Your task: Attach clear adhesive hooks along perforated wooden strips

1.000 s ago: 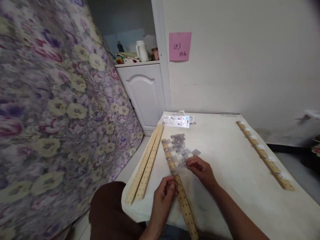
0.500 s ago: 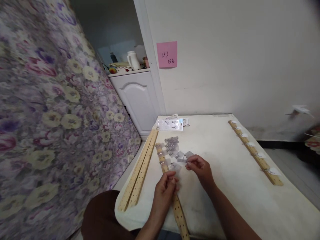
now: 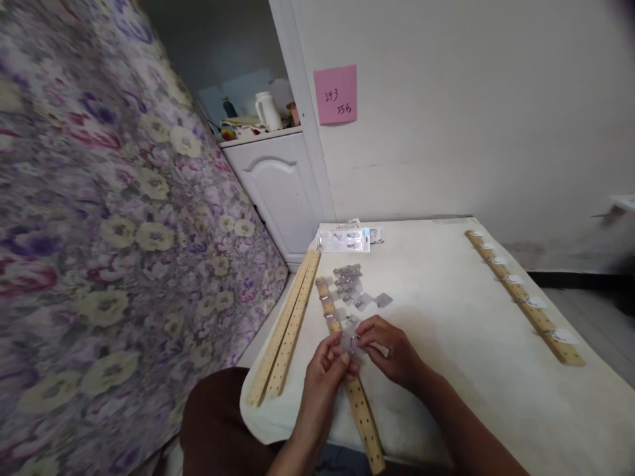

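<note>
My left hand [image 3: 325, 377] and my right hand [image 3: 389, 354] meet over a perforated wooden strip [image 3: 364, 416] that lies lengthwise on the white table [image 3: 446, 317]. Both hands pinch a small clear adhesive hook [image 3: 350, 342] between their fingertips, just above the strip. More clear hooks [image 3: 354, 287] lie scattered in a loose pile beyond my hands, some of them stuck along the strip's far end.
Two more perforated wooden strips [image 3: 288, 324] lie side by side along the table's left edge. Another strip with white-backed hooks [image 3: 523, 296] runs along the right side. A hook package [image 3: 344, 239] sits at the far edge. A floral mattress [image 3: 109, 218] leans on the left.
My right hand has come back from the hook pile toward my left hand. Both hands now pinch one clear hook together over the strip. The view has shifted slightly.
</note>
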Available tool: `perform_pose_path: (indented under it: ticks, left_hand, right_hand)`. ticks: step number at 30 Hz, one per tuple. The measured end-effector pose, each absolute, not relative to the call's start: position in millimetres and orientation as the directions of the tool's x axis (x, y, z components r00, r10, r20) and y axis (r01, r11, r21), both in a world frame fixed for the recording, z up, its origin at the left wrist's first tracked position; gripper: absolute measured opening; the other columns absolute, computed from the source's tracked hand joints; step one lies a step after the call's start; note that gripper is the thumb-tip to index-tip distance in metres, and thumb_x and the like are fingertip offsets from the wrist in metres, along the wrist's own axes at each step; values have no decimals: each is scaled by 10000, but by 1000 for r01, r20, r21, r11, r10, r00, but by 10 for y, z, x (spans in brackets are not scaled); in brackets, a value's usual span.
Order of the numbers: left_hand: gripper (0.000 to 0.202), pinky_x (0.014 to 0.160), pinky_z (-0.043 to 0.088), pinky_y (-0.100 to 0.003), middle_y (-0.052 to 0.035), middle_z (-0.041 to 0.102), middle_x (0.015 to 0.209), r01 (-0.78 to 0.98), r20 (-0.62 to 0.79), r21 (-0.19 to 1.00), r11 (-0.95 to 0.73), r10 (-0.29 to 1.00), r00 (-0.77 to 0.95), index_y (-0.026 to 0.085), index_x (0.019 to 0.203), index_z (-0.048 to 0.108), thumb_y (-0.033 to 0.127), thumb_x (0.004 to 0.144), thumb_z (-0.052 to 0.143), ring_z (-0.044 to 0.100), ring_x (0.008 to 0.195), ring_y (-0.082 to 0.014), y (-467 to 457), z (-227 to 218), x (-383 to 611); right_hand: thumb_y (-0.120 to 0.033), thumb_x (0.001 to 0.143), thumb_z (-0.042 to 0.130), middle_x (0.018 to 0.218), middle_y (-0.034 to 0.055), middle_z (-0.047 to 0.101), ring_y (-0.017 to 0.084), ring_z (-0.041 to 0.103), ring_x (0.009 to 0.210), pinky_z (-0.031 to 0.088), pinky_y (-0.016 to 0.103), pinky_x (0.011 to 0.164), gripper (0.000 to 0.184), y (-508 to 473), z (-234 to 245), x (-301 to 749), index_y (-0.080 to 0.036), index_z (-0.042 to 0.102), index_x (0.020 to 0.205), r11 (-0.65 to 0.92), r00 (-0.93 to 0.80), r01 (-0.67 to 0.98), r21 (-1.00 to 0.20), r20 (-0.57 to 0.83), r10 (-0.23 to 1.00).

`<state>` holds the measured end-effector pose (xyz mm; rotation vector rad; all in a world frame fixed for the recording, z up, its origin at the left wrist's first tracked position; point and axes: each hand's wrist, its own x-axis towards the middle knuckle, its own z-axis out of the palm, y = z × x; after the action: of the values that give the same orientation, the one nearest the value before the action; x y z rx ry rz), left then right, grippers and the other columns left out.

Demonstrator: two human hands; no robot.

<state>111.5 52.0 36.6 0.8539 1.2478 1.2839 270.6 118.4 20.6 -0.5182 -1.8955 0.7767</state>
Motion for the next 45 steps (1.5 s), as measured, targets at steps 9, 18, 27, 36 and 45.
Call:
perform_pose_path:
  ticks: [9, 18, 27, 36, 45]
  left_hand:
    - [442, 562, 404, -200, 0, 621, 766, -337, -199, 926, 173, 979, -44, 163, 1090, 555, 288, 700, 721, 574, 623, -99, 449, 239, 1164]
    - [436, 563, 410, -209, 12, 612, 744, -315, -192, 936, 157, 978, -82, 167, 1041, 533, 275, 672, 739, 574, 606, -99, 415, 159, 1070]
    - [372, 662, 463, -231, 4, 644, 835, -12, -155, 988, 155, 976, -155, 196, 1064, 521, 276, 726, 652, 594, 718, -128, 213, 40, 985]
    - [351, 699, 470, -264, -11, 649, 910, 476, -6, 877, 63, 993, -120, 216, 1130, 542, 211, 780, 569, 593, 768, -157, 241, -49, 892]
    - [375, 669, 477, -265, -8, 583, 878, 571, 50, 821, 1, 996, -74, 225, 1181, 512, 211, 809, 561, 570, 722, -143, 248, -74, 789]
  right_hand:
    - [-28, 785, 462, 1086, 72, 578, 189, 571, 987, 499, 330, 825, 357, 1091, 166, 2619, -239, 650, 1004, 717, -546, -2, -697, 601, 584]
    - [-244, 888, 453, 930, 53, 632, 142, 599, 679, 501, 273, 604, 181, 1106, 148, 2631, -208, 576, 1016, 344, -430, -84, -935, 345, 834]
    - [-251, 717, 668, 625, -74, 561, 73, 535, 397, 400, 179, 377, 213, 1045, -75, 2530, -189, 499, 832, -226, -601, -3, -974, -178, 779]
    - [-260, 719, 619, 565, -77, 553, 78, 535, 384, 404, 184, 378, 166, 1070, -81, 2503, -181, 487, 781, -275, -577, 3, -961, -226, 785]
    - [-265, 745, 591, 510, -85, 539, 78, 515, 375, 385, 185, 388, 140, 1072, -60, 2480, -184, 486, 788, -283, -529, 44, -958, -263, 807]
